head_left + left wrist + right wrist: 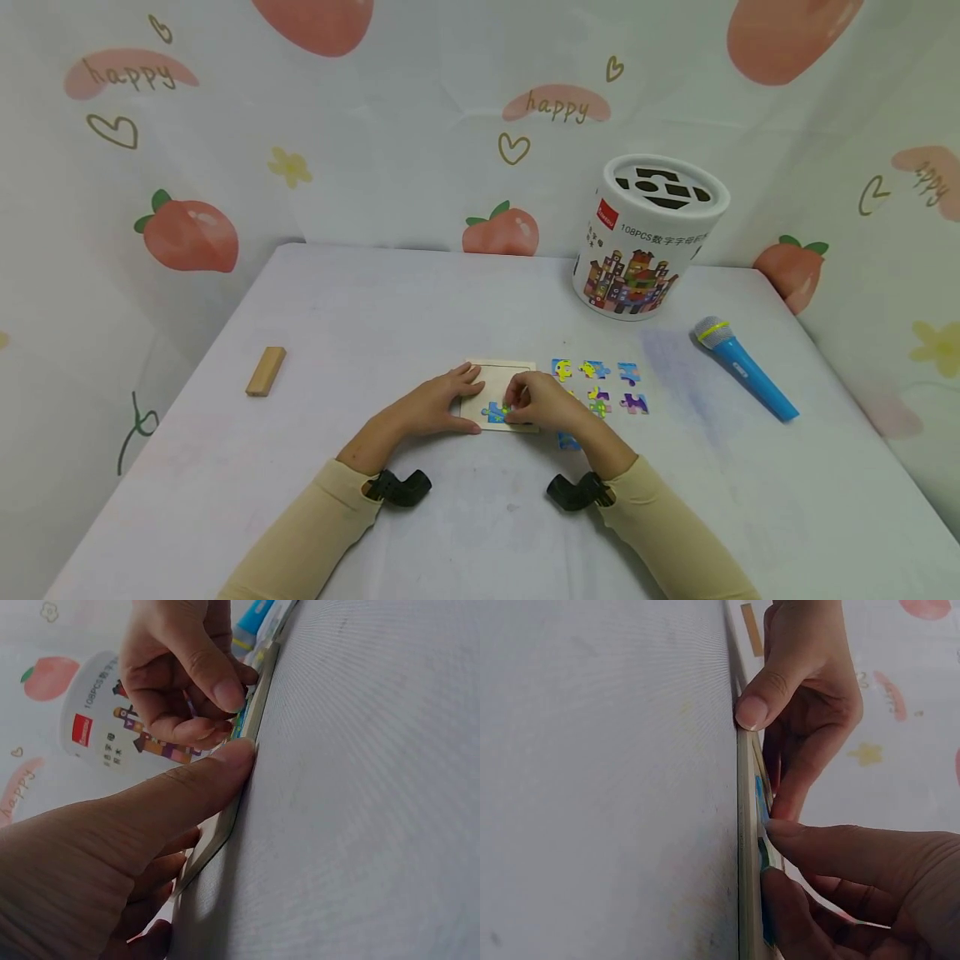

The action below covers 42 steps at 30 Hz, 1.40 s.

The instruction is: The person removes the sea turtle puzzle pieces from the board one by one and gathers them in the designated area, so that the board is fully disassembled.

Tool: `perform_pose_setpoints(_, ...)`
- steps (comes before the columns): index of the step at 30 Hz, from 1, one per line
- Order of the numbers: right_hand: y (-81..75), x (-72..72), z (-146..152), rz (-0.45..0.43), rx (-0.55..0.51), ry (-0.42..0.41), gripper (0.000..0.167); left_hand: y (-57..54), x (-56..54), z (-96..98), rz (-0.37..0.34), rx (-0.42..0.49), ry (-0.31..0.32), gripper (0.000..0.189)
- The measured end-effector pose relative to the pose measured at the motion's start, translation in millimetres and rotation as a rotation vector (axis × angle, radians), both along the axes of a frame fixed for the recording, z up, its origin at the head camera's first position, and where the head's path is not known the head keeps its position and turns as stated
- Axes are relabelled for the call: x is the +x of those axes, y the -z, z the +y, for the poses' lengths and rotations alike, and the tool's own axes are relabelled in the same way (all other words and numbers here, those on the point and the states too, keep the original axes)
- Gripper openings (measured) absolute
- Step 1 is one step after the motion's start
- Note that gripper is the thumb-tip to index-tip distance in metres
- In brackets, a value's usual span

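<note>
A shallow wooden puzzle tray (491,379) lies flat on the white-covered table. Spanning its left side, my left hand (438,404) holds it, the thumb (236,754) against the near edge and the other fingers at the left and far sides. A blue jigsaw piece (493,412) sits inside the tray near the front edge. Over the tray's right part, my right hand (543,400) pinches another blue-green piece (765,855) between thumb and forefinger, low against the tray floor. The right fingers partly hide this piece.
Several loose jigsaw pieces (633,403) lie right of the tray, some partly behind the right hand. A white block bucket (637,250) stands at the back right, with a blue toy microphone (750,371) nearby. A wooden block (266,372) lies at the left.
</note>
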State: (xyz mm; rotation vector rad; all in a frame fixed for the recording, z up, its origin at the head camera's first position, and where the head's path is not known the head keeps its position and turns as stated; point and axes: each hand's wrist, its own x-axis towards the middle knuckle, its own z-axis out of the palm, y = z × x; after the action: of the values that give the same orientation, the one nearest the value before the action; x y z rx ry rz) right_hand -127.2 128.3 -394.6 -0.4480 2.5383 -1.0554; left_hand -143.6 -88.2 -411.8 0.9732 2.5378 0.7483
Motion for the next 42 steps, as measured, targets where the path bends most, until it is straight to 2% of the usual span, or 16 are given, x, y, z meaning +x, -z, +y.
perform_pose_setpoints(17,0.7,-0.4,0.5,0.008,-0.004,-0.017,0.019,2.2,-1.6,-0.7,0.006,0.008,0.009,0.074)
perform_pose_setpoints(32,3.3,-0.7,7.5,-0.062,-0.094,0.001,0.007,3.0,-1.5,-0.2,-0.002,0.003,0.004,0.074)
perform_pose_setpoints(42,3.2,4.4,27.3,-0.136,-0.176,0.029,0.011,3.9,-1.8,-0.4,0.008,-0.005,0.013,0.075)
